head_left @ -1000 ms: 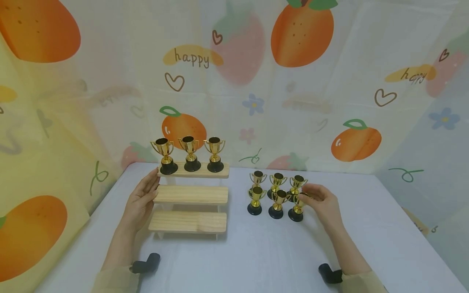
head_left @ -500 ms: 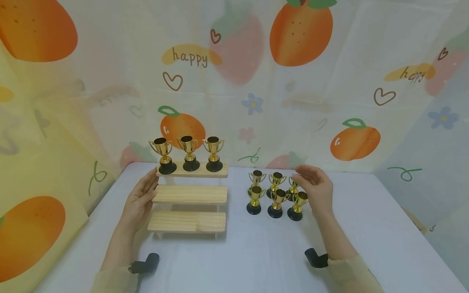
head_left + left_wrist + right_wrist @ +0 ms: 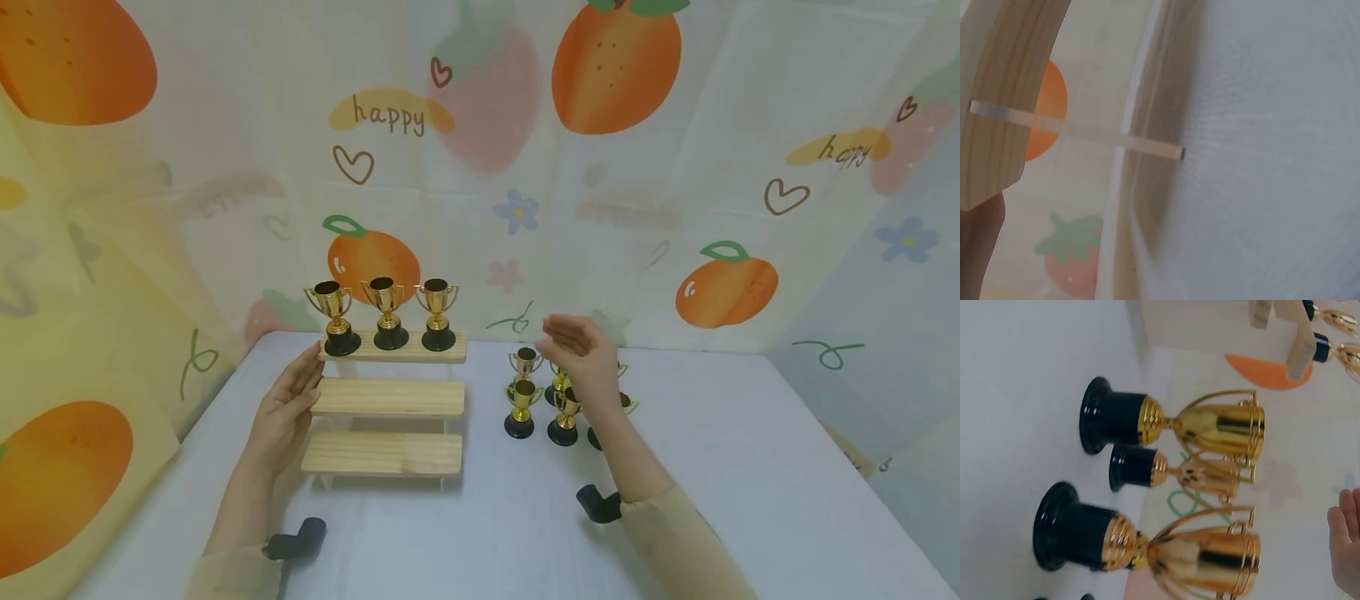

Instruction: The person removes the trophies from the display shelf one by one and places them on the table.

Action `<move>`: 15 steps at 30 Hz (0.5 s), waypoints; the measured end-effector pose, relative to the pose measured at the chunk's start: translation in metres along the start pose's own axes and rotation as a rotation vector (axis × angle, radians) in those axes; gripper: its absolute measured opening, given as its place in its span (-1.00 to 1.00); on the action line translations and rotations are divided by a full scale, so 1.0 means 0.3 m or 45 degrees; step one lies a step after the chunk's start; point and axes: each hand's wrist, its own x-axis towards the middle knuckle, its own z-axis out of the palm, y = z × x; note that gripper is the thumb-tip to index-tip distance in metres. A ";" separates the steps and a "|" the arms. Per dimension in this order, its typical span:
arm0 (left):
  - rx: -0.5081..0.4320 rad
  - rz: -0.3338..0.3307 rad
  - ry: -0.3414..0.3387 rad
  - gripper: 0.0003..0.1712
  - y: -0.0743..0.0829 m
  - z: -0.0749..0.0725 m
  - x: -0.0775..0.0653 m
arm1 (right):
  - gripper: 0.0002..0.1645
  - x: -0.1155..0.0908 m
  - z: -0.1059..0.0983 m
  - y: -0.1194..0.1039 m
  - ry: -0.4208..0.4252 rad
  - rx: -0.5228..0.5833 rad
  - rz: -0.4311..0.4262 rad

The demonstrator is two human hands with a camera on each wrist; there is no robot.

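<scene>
My left hand (image 3: 281, 417) touches the left side of a three-tier wooden display stand (image 3: 387, 397), fingers at the top board's end and thumb by the middle board. In the left wrist view, part of that hand (image 3: 982, 244) shows below a wooden board (image 3: 1004, 94). Three gold trophy cups with black bases, such as the middle trophy (image 3: 386, 317), stand upright on the top tier. My right hand (image 3: 588, 367) is raised over several more trophies, holding nothing, fingers extended leftwards. It hides part of the right-hand trophies. A front trophy (image 3: 522, 410) stands left of it.
The stand's lower two boards (image 3: 382, 454) face me. A white cloth (image 3: 510, 533) covers the table. Behind it hangs a fruit-printed curtain (image 3: 480, 208). Black wrist mounts (image 3: 297, 539) stick out from both sleeves.
My right hand has lifted from beside the front right trophy and moved left over the group. The trophies stay where they were, and the left hand keeps its place at the stand.
</scene>
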 end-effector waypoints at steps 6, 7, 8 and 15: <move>-0.017 0.008 -0.012 -0.32 0.003 -0.002 0.001 | -0.41 0.027 0.080 -0.016 -0.133 -0.030 -0.005; -0.018 0.003 -0.013 -0.32 0.003 -0.002 0.000 | -0.40 0.032 0.093 -0.018 -0.152 -0.029 -0.010; -0.022 0.000 -0.015 -0.32 0.003 -0.003 0.000 | -0.40 0.037 0.107 -0.019 -0.168 -0.026 -0.010; -0.009 0.007 -0.024 -0.33 -0.005 -0.008 0.000 | -0.40 0.069 0.204 -0.035 -0.219 0.070 0.011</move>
